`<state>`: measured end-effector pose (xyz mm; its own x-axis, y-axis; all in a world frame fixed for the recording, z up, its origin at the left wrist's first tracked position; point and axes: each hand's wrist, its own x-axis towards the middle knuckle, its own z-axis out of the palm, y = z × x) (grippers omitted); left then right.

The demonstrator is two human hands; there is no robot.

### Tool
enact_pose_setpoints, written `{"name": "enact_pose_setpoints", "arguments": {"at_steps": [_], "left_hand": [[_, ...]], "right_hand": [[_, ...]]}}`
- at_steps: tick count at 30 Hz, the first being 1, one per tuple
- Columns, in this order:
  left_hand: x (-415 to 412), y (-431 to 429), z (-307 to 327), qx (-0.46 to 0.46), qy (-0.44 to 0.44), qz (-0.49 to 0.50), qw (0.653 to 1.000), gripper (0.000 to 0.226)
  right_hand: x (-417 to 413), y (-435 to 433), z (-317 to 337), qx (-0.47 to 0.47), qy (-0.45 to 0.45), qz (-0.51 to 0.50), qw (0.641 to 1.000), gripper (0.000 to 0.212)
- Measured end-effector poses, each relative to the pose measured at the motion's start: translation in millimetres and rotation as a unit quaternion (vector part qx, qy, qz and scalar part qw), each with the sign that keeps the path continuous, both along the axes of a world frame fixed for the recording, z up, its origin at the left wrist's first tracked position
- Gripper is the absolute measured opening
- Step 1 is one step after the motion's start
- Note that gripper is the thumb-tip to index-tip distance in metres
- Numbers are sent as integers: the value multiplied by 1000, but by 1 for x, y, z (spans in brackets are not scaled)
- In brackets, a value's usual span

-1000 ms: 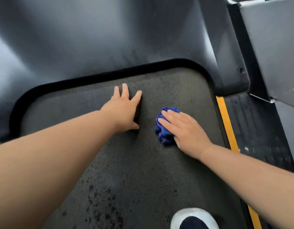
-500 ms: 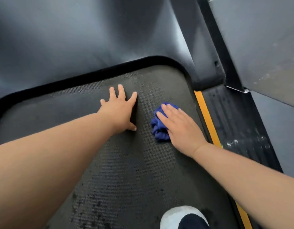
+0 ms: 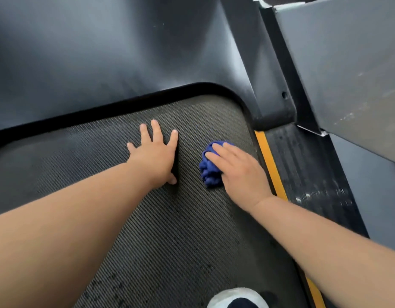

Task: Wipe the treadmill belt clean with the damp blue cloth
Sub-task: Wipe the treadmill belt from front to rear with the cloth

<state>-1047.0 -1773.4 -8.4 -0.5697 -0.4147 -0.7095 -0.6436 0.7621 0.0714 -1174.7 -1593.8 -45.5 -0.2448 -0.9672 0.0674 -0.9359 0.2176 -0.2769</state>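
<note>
Toward the far right corner of the treadmill belt (image 3: 169, 230), the blue cloth (image 3: 208, 172) lies bunched into a crumpled wad on the dark woven surface. The right hand (image 3: 238, 172) rests on top of it, palm down. Its fingers (image 3: 223, 150) are stretched out nearly straight and close together across the cloth, pressing it against the belt rather than curling round it. The cloth's left and far edges stick out from under the hand. Whether the thumb tucks beneath the cloth cannot be told, since it is hidden.

Just left of the cloth, and apart from it, the left hand (image 3: 156, 154) lies flat on the belt with its palm down. Its fingers (image 3: 157, 130) are spread and straight, pointing toward the far end, and it holds nothing.

Beyond both hands the belt ends at a curved black lip under the dark motor cover (image 3: 103, 63). A yellow stripe (image 3: 270, 167) runs along the belt's right edge, just beside the right hand, with the ribbed black side rail (image 3: 307, 174) next to it and a grey upright panel (image 3: 347, 74) rising further right. Dark specks (image 3: 107, 283) dot the near part of the belt, and the toe of a white shoe (image 3: 236, 296) shows at the near edge.
</note>
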Motion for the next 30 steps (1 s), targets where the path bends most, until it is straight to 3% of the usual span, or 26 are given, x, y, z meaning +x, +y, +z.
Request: {"name": "enact_pose_setpoints", "arguments": {"at_steps": [5, 10, 15, 20, 23, 27, 30], "left_hand": [[-2, 1, 0, -9, -5, -5, 1000, 122], [1, 0, -2, -7, 0, 2, 1000, 121], [1, 0, 0, 0, -5, 0, 1000, 121], [0, -1, 0, -2, 0, 3, 1000, 121], [2, -1, 0, 4, -2, 7, 1000, 121], [1, -2, 3, 16, 1, 14, 1000, 120], [2, -2, 2, 17, 3, 13, 1000, 120]], "right_hand": [[-25, -47, -5, -11, 57, 19, 998, 41], [-37, -100, 26, 40, 16, -120, 992, 40], [-6, -32, 13, 66, 10, -41, 997, 39], [-59, -108, 29, -45, 91, -23, 995, 28], [-67, -115, 28, 18, 131, -17, 991, 14], [-49, -38, 34, 136, 109, -57, 983, 31], [-50, -36, 52, 215, 86, -54, 971, 26]]}}
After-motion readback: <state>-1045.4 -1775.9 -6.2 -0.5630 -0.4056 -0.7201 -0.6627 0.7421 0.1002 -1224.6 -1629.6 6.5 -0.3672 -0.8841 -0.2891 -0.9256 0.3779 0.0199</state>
